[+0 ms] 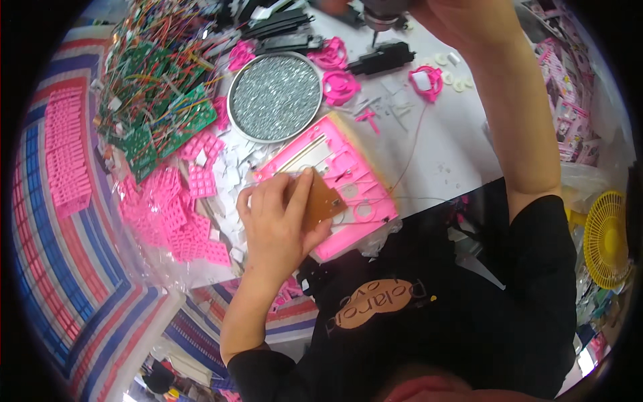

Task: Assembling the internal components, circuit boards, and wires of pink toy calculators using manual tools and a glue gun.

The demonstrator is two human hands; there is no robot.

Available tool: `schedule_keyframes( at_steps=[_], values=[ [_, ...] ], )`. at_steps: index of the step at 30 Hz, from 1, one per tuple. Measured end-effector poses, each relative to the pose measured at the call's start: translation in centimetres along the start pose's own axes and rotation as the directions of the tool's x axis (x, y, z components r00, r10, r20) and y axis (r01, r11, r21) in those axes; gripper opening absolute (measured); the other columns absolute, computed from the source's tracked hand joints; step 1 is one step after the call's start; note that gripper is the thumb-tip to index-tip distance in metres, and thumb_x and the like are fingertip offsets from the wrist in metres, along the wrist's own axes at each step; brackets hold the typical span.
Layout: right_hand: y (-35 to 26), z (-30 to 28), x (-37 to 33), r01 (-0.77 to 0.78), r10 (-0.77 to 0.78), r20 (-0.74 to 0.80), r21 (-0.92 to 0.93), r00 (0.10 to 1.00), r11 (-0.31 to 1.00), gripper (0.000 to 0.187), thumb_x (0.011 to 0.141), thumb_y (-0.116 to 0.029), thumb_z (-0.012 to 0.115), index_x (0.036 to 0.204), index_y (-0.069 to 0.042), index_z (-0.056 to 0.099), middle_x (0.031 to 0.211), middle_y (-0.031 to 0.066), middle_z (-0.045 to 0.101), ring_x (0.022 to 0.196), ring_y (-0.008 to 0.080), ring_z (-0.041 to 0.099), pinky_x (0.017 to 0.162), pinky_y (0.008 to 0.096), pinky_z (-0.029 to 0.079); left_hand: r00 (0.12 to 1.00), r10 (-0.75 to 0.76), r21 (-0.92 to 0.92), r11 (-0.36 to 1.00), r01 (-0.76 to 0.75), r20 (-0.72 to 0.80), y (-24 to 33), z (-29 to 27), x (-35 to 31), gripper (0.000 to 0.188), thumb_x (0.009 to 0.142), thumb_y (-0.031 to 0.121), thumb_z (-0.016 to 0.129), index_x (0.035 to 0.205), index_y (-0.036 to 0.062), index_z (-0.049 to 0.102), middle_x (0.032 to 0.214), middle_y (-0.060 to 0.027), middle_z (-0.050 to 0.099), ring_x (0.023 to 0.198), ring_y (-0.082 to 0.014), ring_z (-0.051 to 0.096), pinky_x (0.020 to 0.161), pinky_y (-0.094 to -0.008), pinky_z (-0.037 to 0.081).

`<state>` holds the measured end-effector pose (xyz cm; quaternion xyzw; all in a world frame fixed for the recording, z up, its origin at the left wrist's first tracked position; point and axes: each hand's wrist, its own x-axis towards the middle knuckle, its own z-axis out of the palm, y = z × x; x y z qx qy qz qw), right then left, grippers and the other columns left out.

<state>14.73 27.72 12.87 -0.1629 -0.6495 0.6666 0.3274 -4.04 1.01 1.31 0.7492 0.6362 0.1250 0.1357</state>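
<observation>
My left hand (278,221) presses a small brown circuit board (323,201) onto a pink plastic housing (348,184) that lies flat on the white table (449,147). Thin wires run from the housing across the table to the right. My right hand (445,17) is raised at the top of the view, gripping a dark powered screwdriver (383,15) whose tip points down above a black part (380,59).
A round metal tray of small screws (274,97) sits behind the housing. A heap of green circuit boards with coloured wires (157,87) lies far left. Pink keypads (177,208) and pink rings (338,70) are scattered around. A yellow fan (606,241) stands at right.
</observation>
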Motion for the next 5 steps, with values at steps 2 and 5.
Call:
schedule_keyframes(
  at_steps=[2, 5],
  values=[
    [1.3, 2.5, -0.6, -0.015, 0.016, -0.005, 0.124, 1.0, 0.992, 0.038, 0.087, -0.014, 0.072, 0.12, 0.002, 0.062, 0.072, 0.0039, 0.063, 0.058, 0.011, 0.057, 0.053, 0.0271, 0.045, 1.0, 0.019, 0.028, 0.999, -0.019, -0.011, 0.3, -0.3, 0.6, 0.084, 0.066, 0.036, 0.087, 0.142, 0.0106, 0.059, 0.123, -0.012, 0.057, 0.11, -0.0297, 0.056, 0.1, -0.0491, 0.035],
    [3.2, 4.0, -1.0, -0.015, 0.023, -0.039, 0.198, 0.999, 0.98, 0.034, 0.087, -0.014, 0.069, 0.117, 0.001, 0.062, 0.066, 0.0034, 0.06, 0.052, 0.011, 0.054, 0.049, 0.0276, 0.042, 1.0, -0.013, 0.026, 1.0, 0.013, 0.005, 0.2, -0.2, 0.0, 0.085, 0.067, 0.037, 0.086, 0.143, 0.0114, 0.058, 0.124, -0.0119, 0.057, 0.112, -0.0298, 0.056, 0.1, -0.0498, 0.035]
  ],
)
